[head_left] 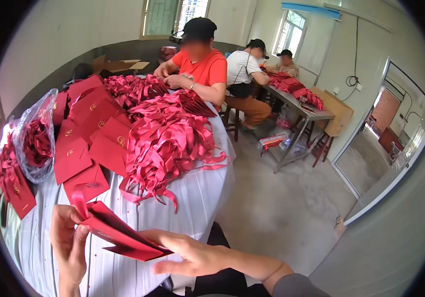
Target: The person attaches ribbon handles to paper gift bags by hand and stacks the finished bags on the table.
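Note:
A red paper gift bag (123,235) with a red ribbon (80,198) is tilted above the white-covered table in front of me. My left hand (69,242) is closed on its upper left corner, pinching it by the ribbon between thumb and fingers. At the other end of the bag is my right hand (190,253), its fingers stretched along and partly hidden behind the bag. The right thumb points left, apart from the paper. Beyond lie several flat red bags (74,153) with gold print, beside a heap of red ribbon handles (168,138).
The white cloth (39,237) covers the table. A clear plastic bag (37,133) of red items stands at the left. Across the table a person in an orange shirt (205,69) handles ribbons. Two other people sit at a metal table (316,115) near a door (371,143).

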A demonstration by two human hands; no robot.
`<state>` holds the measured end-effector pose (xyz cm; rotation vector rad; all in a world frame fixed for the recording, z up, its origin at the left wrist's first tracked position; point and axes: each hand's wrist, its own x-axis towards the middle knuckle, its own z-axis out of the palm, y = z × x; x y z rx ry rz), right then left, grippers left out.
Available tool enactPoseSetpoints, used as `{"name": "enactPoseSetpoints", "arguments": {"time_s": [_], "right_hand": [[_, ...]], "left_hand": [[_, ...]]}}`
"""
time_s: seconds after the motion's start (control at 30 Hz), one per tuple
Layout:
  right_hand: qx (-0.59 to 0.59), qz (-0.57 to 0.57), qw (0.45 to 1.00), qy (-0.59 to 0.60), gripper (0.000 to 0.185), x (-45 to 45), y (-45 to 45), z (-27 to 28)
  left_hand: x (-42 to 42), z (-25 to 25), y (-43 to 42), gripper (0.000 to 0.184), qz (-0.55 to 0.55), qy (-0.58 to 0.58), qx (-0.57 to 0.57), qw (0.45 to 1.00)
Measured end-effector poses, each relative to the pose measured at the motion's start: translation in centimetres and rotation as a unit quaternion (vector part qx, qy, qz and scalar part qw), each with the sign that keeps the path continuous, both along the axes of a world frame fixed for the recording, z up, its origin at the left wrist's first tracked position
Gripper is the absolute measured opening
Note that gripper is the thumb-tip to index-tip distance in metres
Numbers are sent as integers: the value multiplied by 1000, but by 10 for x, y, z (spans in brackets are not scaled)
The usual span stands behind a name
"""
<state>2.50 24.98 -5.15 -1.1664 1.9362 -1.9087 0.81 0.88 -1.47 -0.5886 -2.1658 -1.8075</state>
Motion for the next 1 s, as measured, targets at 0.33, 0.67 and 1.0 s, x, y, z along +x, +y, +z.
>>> {"name": "enactPoseSetpoints", "arguments": {"time_s": [0.33,0.67,1.0], "right_hand": [[320,-273,809,410,48,16,-39,-19],[434,-300,730,435,48,46,-75,-59],[436,-297,740,416,48,43,-79,-56]], "left_hand": [[7,-26,-9,53,-5,-108,126,986],[-8,-69,-46,15,87,-301,73,947],[-44,-70,-103,45,373,169,-330,851]]}}
